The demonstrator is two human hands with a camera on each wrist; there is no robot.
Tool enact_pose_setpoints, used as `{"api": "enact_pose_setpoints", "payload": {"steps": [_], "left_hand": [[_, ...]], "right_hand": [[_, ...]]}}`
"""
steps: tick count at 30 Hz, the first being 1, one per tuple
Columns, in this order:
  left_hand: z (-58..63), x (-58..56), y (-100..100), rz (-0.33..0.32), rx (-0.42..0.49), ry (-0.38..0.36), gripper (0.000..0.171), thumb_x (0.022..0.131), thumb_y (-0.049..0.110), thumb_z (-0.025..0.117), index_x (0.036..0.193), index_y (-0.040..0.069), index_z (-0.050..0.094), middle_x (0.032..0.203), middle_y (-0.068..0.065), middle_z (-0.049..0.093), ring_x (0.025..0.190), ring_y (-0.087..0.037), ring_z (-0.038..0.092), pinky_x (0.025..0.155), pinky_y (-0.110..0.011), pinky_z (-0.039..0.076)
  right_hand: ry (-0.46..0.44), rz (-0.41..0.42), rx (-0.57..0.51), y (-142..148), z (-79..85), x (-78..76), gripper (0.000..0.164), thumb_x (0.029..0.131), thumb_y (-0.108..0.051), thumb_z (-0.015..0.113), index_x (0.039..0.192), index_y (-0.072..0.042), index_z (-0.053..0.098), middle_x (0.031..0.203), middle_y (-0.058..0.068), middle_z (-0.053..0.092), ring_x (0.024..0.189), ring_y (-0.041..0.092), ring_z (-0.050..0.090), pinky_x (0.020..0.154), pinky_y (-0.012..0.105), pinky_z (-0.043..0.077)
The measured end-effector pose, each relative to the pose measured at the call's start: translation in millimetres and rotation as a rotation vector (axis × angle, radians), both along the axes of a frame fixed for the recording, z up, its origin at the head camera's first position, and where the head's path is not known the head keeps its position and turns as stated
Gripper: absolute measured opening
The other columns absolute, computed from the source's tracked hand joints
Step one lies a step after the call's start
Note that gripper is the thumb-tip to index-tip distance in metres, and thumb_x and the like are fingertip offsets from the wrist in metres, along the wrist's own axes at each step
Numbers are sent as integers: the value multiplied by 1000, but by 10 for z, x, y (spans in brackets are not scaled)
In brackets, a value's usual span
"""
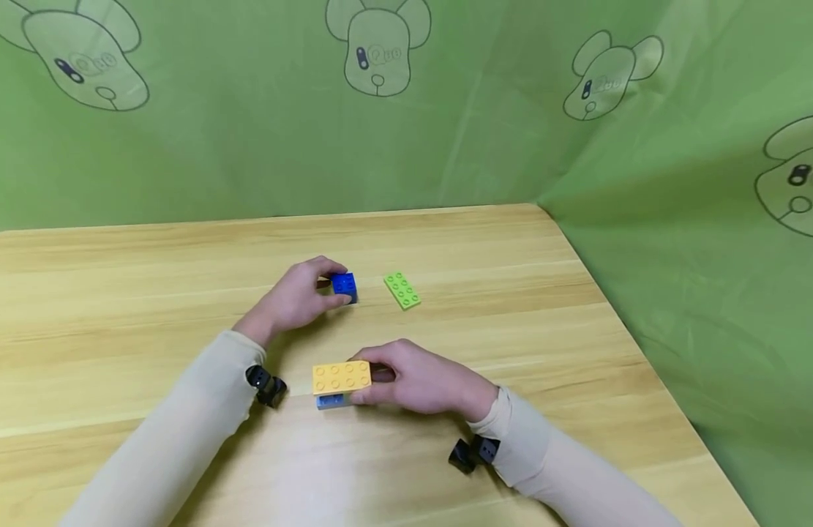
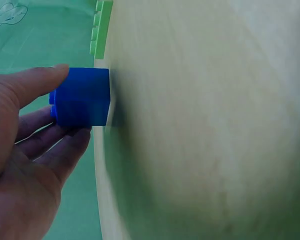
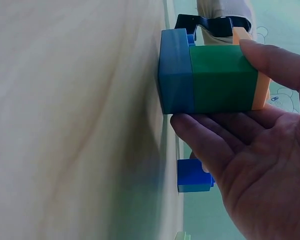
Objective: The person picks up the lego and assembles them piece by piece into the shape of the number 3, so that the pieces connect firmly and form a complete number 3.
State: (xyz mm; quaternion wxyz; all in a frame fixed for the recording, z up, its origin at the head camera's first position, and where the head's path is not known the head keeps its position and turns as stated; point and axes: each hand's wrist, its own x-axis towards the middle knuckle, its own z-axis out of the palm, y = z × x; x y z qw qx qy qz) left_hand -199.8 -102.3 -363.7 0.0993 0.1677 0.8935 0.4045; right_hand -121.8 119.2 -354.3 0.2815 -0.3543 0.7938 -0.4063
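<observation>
L hand (image 1: 304, 296): partly open, thumb & fingers pinching opp. sides of dk-blue block (image 1: 344, 288), which sits at the fingertips. R hand (image 1: 422, 377): partly closed, gripping 3-pc. stack (image 3: 210, 77) at hand's L end, i.e. yellow brick (image 1: 341, 377) over green block (image 3: 224, 79) over lt-blue brick (image 3: 176, 72). Lt-green plate (image 1: 402, 290) on table (image 1: 511, 307), R of dk-blue block, apart from both hands; stack nearer wearer.

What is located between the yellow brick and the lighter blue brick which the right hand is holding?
A green brick sits between the yellow brick and the lighter blue brick; the right wrist view shows this.
</observation>
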Motion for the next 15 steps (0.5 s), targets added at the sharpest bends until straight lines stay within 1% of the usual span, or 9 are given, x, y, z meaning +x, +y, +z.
{"api": "enact_pose_setpoints", "payload": {"steps": [6,15], "left_hand": [[-8,-7,-8,-16,-30,33,45,92,10,70,132,-3,56,127,-17,57,118,-32,54,101,-44,45],[31,20,-68,3,52,32,40,90,9,72,127,-2,60,123,-14,59,115,-32,57,98,-43,48]], "right_hand": [[9,2,18,5,6,-8,29,92,-28,71,118,-14,66,103,-14,67,93,5,62,84,24,53],[6,1,17,7,8,3,29,92,-25,71,118,-12,66,104,-13,67,96,3,62,86,25,53]]}}
